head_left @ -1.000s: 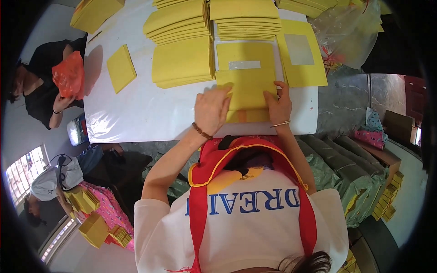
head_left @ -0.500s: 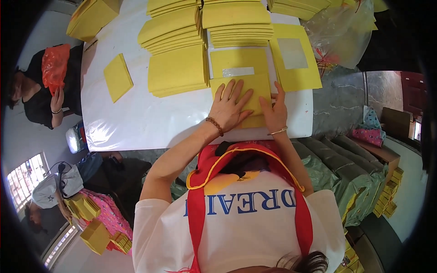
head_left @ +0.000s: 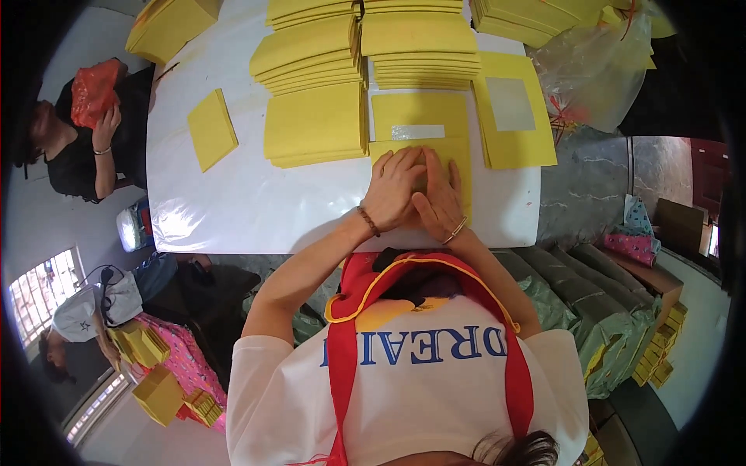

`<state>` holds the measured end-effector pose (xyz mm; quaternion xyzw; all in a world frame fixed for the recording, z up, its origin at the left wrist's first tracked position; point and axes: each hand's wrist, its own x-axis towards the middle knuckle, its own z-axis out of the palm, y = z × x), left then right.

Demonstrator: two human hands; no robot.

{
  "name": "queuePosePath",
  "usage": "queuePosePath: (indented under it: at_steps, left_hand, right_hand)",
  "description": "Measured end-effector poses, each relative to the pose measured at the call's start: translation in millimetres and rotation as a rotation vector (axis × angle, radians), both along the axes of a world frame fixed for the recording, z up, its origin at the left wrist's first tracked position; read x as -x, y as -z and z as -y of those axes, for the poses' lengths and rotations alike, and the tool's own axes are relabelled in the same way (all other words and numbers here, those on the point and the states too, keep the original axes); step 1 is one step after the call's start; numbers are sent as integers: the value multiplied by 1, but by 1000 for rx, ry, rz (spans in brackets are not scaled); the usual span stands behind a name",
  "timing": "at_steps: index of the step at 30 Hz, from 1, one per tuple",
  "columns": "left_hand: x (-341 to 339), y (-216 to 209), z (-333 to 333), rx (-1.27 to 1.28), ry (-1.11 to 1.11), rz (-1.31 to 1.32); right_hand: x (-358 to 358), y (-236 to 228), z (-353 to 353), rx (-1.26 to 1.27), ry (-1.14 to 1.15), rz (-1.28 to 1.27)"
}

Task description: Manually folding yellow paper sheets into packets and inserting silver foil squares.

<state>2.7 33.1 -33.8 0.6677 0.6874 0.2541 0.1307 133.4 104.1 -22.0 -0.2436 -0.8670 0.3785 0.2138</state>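
My left hand (head_left: 394, 190), wearing a beaded bracelet, lies flat with its fingers stretched out on a folded yellow paper piece (head_left: 461, 155) near the table's front edge. Beside it my right hand (head_left: 440, 198), with a bangle, also presses flat on this piece, its fingertips meeting those of the left. Just beyond the fold, a whitish strip (head_left: 417, 132) shows on the yellow paper. Both hands cover much of the folded part. Right of them lies a flat yellow sheet (head_left: 540, 144) bearing a pale rectangle (head_left: 510, 104).
Tall stacks of folded yellow paper (head_left: 315, 128) stand beyond my hands on the white table (head_left: 194, 221). A single yellow piece (head_left: 212, 130) lies left. A clear plastic bag (head_left: 594, 74) sits back right. Green-wrapped bundles (head_left: 622, 342) are beside me. A person holds a red bag (head_left: 95, 93).
My right hand has moved left from the paper's right edge onto its middle, up against my left hand. The view has shifted slightly.
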Motion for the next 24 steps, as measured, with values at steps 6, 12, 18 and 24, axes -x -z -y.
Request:
queuePosePath:
  at_steps: [6,12,18,24]
  left_hand:
    - [6,-10,12,-292,-171,463]
    - [-2,-4,27,4,-330,789]
    - [1,-5,24,-10,-296,739]
    - [-7,-24,19,-186,30,9]
  right_hand:
    - [6,11,4,-363,-7,278]
    - [7,10,7,-407,3,308]
    - [5,5,5,-316,15,263]
    - [-6,13,-8,234,84,-145]
